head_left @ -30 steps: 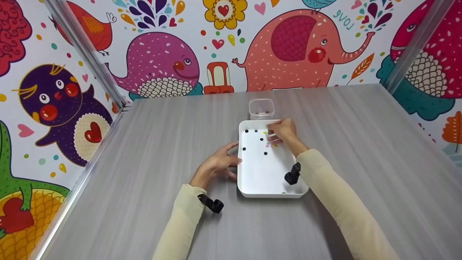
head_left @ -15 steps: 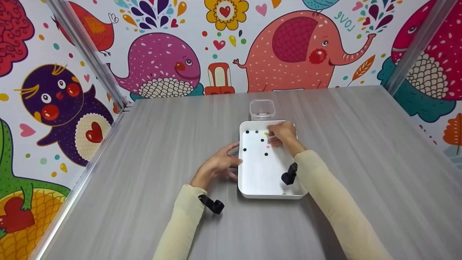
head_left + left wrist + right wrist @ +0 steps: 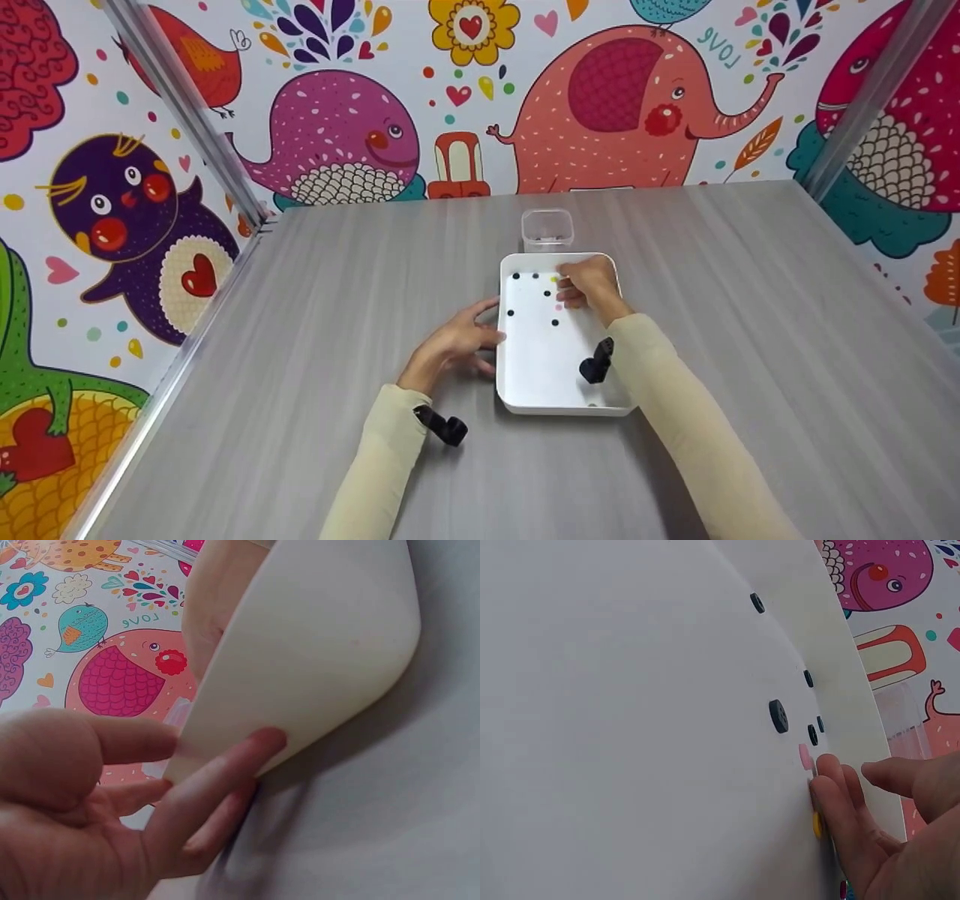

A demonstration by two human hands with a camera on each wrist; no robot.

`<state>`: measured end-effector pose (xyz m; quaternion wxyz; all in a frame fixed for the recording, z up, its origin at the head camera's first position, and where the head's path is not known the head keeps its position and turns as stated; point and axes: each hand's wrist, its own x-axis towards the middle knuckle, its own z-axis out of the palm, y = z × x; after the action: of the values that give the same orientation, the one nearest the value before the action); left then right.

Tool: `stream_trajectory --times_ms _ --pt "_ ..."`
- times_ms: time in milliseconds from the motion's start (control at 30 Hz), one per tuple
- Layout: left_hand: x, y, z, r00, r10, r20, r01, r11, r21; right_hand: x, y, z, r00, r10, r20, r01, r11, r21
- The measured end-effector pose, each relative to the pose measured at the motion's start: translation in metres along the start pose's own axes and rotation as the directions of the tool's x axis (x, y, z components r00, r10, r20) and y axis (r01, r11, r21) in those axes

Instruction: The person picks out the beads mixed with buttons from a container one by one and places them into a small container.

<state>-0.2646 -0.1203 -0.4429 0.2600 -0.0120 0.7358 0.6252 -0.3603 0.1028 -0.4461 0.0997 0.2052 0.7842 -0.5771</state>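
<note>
In the head view a white tray lies on the table with small buttons scattered over its far half. Several are black, such as a black button; a pink button and a yellow button lie by my right fingers. My right hand is low over the tray's far right part, fingertips near the floor; the right wrist view shows a gap between thumb and fingers, nothing visible in it. My left hand touches the tray's left wall with spread fingers, one fingertip lying along the outer side.
Just behind the tray stands a clear plastic container with small dark pieces at its bottom. A small pale piece lies at the tray's near wall. The grey table ends at a wall with cartoon animals.
My right hand has shifted slightly down in the head view, keeping low over the far right of the tray. The left hand stays against the tray wall. The whole view has drifted slightly.
</note>
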Motion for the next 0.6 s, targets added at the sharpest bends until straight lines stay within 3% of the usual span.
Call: stream_trajectory --times_ms 300,600 --pt "0.001 -0.0005 0.0006 1.0 0.0 -0.003 0.0 1.0 -0.006 -0.0002 0.0025 0.0001 1.0 0.004 0.017 -0.005 0.998 0.061" --pt "0.0005 -0.0014 0.0006 1.0 0.003 -0.003 -0.003 1.0 -0.027 -0.0013 0.0036 0.0011 1.0 -0.022 -0.005 0.022 0.999 0.037"
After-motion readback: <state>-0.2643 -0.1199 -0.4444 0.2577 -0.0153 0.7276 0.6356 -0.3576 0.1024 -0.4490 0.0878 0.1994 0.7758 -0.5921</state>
